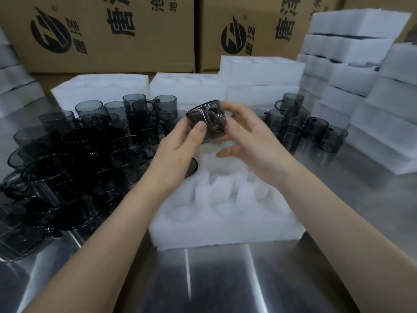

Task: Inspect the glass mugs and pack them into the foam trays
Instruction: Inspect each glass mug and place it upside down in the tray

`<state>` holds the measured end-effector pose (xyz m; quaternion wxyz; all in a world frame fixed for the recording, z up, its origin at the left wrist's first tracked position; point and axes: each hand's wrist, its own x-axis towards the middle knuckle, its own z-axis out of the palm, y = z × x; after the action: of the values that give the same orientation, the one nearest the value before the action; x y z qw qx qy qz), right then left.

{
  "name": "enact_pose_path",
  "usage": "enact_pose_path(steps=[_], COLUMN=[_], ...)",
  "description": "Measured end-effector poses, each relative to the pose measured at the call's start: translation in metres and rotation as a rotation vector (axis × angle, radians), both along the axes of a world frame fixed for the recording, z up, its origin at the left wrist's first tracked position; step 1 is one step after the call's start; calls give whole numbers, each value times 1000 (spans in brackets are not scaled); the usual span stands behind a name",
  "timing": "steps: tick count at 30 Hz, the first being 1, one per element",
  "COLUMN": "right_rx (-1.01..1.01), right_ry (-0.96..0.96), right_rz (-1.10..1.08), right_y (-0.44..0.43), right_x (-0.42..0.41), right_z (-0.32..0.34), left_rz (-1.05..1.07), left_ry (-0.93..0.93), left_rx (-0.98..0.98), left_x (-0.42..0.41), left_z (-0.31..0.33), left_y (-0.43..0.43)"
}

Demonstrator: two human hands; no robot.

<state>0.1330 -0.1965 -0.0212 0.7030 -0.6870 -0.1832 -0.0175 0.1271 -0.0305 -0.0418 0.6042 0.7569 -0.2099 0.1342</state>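
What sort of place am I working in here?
Probably a factory or warehouse packing station: printed cardboard cartons behind a steel table, stacks of white foam trays, and dozens of smoked glass mugs waiting alongside.

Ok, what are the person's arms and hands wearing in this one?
Nothing visible: the left hand and right hand are ungloved, with no rings seen, and both forearms are bare to the frame edge, no sleeves, watch or bands.
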Motion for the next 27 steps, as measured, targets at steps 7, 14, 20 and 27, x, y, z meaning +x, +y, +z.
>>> enact_pose_path(steps=[7,14,20,27], right_rx=[56,-156,48,152], right_ry=[37,-228,-57,278], right_rz=[121,-127,-124,248], right_y=[0,6,2,-1], right_x=[-3,-6,-6,-2], right_z=[-1,0,2,5], left_rz=[20,77,99,49], left_ry=[-101,-256,-269,-195], left_rx=[-7,179,179,172], left_x=[-3,-12,-11,-12], left_z=[2,3,0,1], left_y=[0,-5,-4,-2])
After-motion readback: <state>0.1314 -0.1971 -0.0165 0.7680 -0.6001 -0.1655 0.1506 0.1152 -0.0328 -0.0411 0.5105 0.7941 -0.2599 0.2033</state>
